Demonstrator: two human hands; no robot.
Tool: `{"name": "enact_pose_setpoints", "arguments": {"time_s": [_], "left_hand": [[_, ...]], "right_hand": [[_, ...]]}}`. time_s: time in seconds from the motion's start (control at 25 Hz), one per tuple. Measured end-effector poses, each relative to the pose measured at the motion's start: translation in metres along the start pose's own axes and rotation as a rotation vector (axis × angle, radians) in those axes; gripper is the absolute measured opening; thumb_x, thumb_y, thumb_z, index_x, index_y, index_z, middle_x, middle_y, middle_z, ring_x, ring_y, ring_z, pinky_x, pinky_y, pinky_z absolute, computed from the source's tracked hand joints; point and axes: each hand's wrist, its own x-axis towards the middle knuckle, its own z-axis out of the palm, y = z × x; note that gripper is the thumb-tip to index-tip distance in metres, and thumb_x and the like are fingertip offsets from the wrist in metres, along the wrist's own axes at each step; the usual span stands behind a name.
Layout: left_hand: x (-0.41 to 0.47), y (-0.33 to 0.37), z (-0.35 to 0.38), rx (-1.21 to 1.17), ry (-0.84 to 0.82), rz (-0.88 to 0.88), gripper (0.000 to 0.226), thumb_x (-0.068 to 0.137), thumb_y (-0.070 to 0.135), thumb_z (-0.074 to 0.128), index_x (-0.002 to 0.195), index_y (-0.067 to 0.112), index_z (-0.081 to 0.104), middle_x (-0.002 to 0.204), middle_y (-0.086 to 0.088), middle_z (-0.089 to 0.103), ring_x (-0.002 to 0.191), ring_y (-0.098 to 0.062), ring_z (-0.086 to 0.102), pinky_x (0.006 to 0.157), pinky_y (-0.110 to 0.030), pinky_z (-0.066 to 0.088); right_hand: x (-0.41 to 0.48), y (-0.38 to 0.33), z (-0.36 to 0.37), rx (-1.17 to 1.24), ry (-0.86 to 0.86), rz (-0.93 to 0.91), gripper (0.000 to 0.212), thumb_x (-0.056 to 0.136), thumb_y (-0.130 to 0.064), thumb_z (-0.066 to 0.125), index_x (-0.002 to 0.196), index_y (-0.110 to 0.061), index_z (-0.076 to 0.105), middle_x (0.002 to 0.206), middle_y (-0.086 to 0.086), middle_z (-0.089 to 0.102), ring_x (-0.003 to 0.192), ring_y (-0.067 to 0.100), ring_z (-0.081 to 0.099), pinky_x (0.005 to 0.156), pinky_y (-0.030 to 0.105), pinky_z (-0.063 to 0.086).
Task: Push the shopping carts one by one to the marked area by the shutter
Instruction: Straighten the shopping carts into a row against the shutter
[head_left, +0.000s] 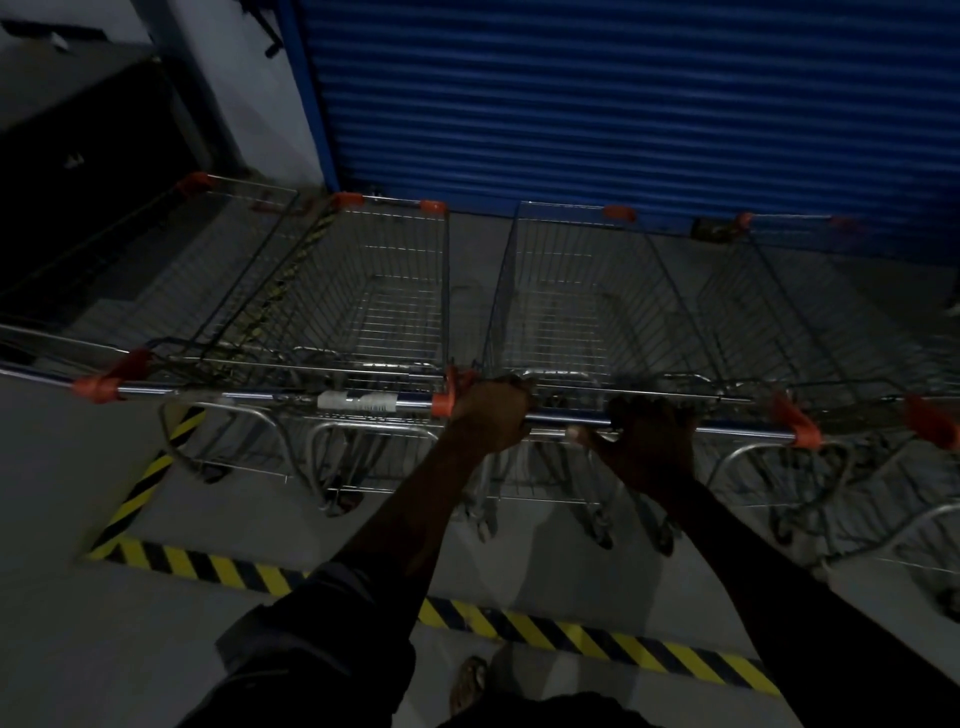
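Blue shutter (623, 93) behind, carts (389, 291) abreast by striped tape (597, 636) — left hand (491, 415), right hand (652, 431) grasping one handle (737, 428).

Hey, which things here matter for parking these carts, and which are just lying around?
Job: left hand and right hand, gripping the middle cart; left cart; right cart; striped tape; shutter.
Lying about: dark cabinet; unclear object at the shutter's foot.

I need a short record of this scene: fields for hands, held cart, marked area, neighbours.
left hand: grips the chrome handle bar of the silver wire shopping cart
right hand: grips the same bar
cart position: inside the yellow-black striped floor tape, nose toward the blue roller shutter
neighbours: similar wire carts on both sides
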Motion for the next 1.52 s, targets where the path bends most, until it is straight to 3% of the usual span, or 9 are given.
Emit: {"name": "enact_pose_setpoints", "arguments": {"time_s": [0.24,0.4,0.6,0.68,0.76,0.84,1.04,1.36,1.52], "left_hand": [[-0.007,0.004,0.005,-0.006,0.043,0.007,0.031,0.090,0.035,0.067,0.117,0.020,0.069,0.114,-0.005,0.071,0.106,-0.027,0.067,0.091,-0.039,0.049],[-0.022,-0.005,-0.001,0.077,0.116,0.021,0.056,0.077,0.054,0.075,0.124,0.026,0.066,0.140,-0.003,0.057,0.132,-0.030,0.049,0.108,-0.055,0.035],[-0.065,-0.059,-0.006,-0.050,0.253,-0.075,0.091,0.058,0.078,0.077,0.131,0.027,0.057,0.134,-0.006,0.050,0.108,-0.030,0.058,0.078,-0.048,0.055],[-0.062,-0.069,-0.009,-0.123,0.180,0.013,0.084,0.065,0.077,0.075,0.129,0.026,0.058,0.134,-0.005,0.046,0.098,-0.028,0.063,0.068,-0.042,0.058],[-0.054,-0.072,-0.013,-0.144,0.119,0.067,0.074,0.070,0.074,0.074,0.122,0.023,0.062,0.136,-0.004,0.044,0.092,-0.026,0.065,0.069,-0.039,0.058],[-0.051,-0.073,-0.014,-0.147,0.095,0.091,0.065,0.072,0.072,0.073,0.114,0.023,0.065,0.139,-0.001,0.043,0.093,-0.023,0.064,0.072,-0.035,0.055],[-0.055,-0.080,-0.006,-0.077,0.144,0.204,0.048,0.085,0.056,0.071,0.119,0.023,0.064,0.140,0.000,0.051,0.098,-0.026,0.068,0.069,-0.038,0.056],[-0.063,-0.075,-0.010,0.082,0.355,0.249,0.053,0.071,0.045,0.089,0.114,0.020,0.071,0.105,0.001,0.075,0.062,-0.021,0.070,0.042,-0.026,0.047],[-0.063,-0.077,-0.006,0.053,0.283,0.225,0.052,0.084,0.048,0.075,0.126,0.021,0.062,0.127,0.000,0.066,0.079,-0.022,0.072,0.052,-0.031,0.051]], "right_hand": [[-0.005,0.000,-0.002,0.018,0.021,0.001,0.090,0.078,-0.095,0.025,0.100,-0.023,0.073,0.103,0.003,0.073,0.108,0.034,0.062,0.102,0.054,0.023],[-0.005,0.001,-0.002,0.017,0.038,-0.009,0.082,0.078,-0.094,0.034,0.095,-0.024,0.073,0.098,0.002,0.073,0.106,0.033,0.062,0.102,0.053,0.024],[0.003,0.000,-0.003,0.098,-0.021,-0.131,0.085,0.078,-0.096,0.029,0.098,-0.026,0.072,0.091,0.002,0.073,0.096,0.032,0.067,0.096,0.054,0.043],[0.008,-0.019,-0.006,0.193,-0.027,-0.218,0.082,0.081,-0.092,0.033,0.109,-0.024,0.070,0.091,0.002,0.073,0.090,0.028,0.069,0.089,0.046,0.051],[0.011,-0.041,-0.007,0.224,-0.021,-0.213,0.070,0.083,-0.085,0.045,0.110,-0.026,0.070,0.093,-0.001,0.074,0.092,0.025,0.070,0.090,0.044,0.051],[0.012,-0.051,-0.004,0.210,-0.007,-0.182,0.069,0.082,-0.084,0.040,0.107,-0.028,0.071,0.094,-0.002,0.075,0.094,0.026,0.069,0.092,0.047,0.049],[0.006,-0.049,-0.003,0.237,0.012,-0.144,0.069,0.084,-0.082,0.039,0.110,-0.027,0.072,0.092,-0.001,0.075,0.094,0.027,0.069,0.093,0.048,0.047],[0.001,-0.057,-0.003,0.210,0.024,-0.124,0.069,0.083,-0.081,0.038,0.117,-0.031,0.070,0.098,-0.002,0.075,0.100,0.028,0.067,0.096,0.049,0.043],[0.003,-0.058,-0.001,0.213,0.010,-0.121,0.072,0.084,-0.082,0.035,0.118,-0.029,0.070,0.101,-0.001,0.074,0.103,0.028,0.066,0.099,0.052,0.042]]}}
